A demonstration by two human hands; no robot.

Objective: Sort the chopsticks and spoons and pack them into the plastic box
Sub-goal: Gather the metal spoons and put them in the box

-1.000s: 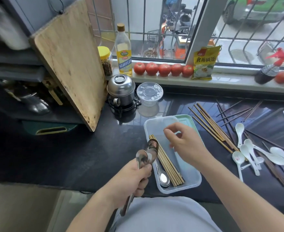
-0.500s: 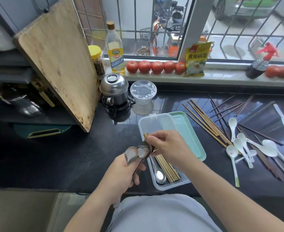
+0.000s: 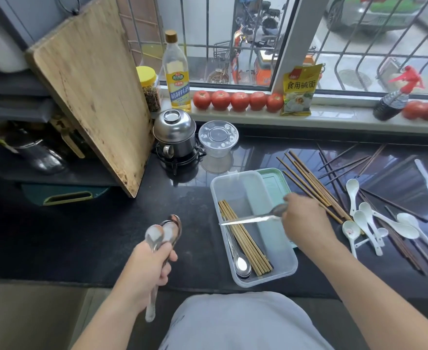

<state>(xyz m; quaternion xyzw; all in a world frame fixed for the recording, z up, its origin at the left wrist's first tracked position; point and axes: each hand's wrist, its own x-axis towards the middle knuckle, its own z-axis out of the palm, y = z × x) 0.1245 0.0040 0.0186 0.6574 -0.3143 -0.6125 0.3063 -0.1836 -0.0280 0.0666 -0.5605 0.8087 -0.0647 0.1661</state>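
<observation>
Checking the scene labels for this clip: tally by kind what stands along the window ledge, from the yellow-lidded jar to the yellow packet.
Yellow-lidded jar: 1
Oil bottle: 1
Red tomatoes: 5
Yellow packet: 1
Total: 8

Only 1 view: a wide-angle camera worn on the head, looking forward and steeply down over the person's own torso at the dark surface [image 3: 86, 236], close enough that both forearms enter from the bottom edge. The plastic box [image 3: 283, 267] sits just right of center. The barred window [image 3: 293, 41] fills the upper right of the frame, bowed by the lens, and the cutting board [image 3: 89, 97] leans at upper left.
</observation>
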